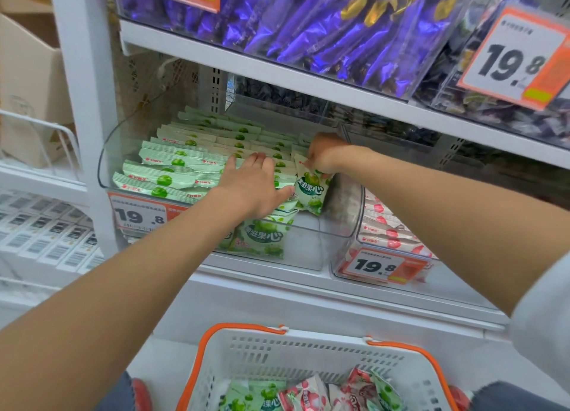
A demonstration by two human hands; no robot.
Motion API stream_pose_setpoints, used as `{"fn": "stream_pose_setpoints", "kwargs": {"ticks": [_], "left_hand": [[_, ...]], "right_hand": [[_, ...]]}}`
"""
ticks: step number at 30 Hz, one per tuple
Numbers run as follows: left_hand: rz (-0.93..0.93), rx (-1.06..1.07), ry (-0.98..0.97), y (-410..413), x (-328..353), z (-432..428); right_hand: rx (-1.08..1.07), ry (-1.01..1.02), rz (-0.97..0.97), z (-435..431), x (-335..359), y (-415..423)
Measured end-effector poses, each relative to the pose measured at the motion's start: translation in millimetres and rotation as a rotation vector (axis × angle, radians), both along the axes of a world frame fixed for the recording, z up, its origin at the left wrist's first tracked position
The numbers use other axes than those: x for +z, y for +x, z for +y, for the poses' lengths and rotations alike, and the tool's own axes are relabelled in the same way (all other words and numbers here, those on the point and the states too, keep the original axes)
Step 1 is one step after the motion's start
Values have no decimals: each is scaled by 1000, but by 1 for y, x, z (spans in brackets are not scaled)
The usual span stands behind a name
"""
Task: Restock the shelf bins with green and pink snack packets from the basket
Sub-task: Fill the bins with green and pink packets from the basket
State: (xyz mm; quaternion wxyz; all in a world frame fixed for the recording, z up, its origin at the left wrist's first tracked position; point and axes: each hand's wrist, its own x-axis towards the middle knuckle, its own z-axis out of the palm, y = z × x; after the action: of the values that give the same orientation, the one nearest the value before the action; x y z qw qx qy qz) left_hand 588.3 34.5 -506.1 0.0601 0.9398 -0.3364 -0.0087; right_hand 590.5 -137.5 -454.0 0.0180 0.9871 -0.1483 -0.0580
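Left hand [256, 182], fingers straight, is pressing on green packets [172, 164] in a clear bin [333, 235]; right hand [324, 154], fingers curled, is pinching one upright green packet [310, 191].

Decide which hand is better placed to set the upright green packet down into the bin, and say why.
Right. The right hand pinches the green packet by its top, at the open end of the bin; the left hand lies flat on the rows.

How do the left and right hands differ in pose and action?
The left hand lies flat, fingers straight; the right hand is curled. The left hand rests on the packet rows; the right hand pinches one green packet by its top. Both are inside the clear bin.
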Motion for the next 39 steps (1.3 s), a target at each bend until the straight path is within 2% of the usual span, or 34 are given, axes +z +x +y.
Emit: {"fn": "stream_pose_setpoints", "kwargs": {"ticks": [7, 12, 18, 22, 25, 27, 30, 34, 39], "left_hand": [[1, 1, 9, -1, 1, 0], [-6, 1, -6, 1, -1, -1], [14, 22, -59, 6, 0, -4], [-147, 8, -138, -14, 10, -2], [-257, 13, -322, -54, 18, 9], [-200, 45, -380, -86, 18, 17], [-14, 54, -290, -132, -6, 24], [285, 103, -34, -172, -73, 23], [465, 33, 226, -183, -163, 34]], "right_hand": [[58, -61, 82, 5, -4, -7], [-38, -34, -95, 2, -9, 0], [-32, -35, -184, 11, -5, -18], [112, -78, -307, 34, -4, -69], [183, -25, -390, 48, -7, -114], [222, 30, -426, 52, -15, -146], [209, 195, -471, 53, -46, -193], [100, 364, -231, 47, -125, -245], [-61, 534, 155, 29, -233, -299]]}}
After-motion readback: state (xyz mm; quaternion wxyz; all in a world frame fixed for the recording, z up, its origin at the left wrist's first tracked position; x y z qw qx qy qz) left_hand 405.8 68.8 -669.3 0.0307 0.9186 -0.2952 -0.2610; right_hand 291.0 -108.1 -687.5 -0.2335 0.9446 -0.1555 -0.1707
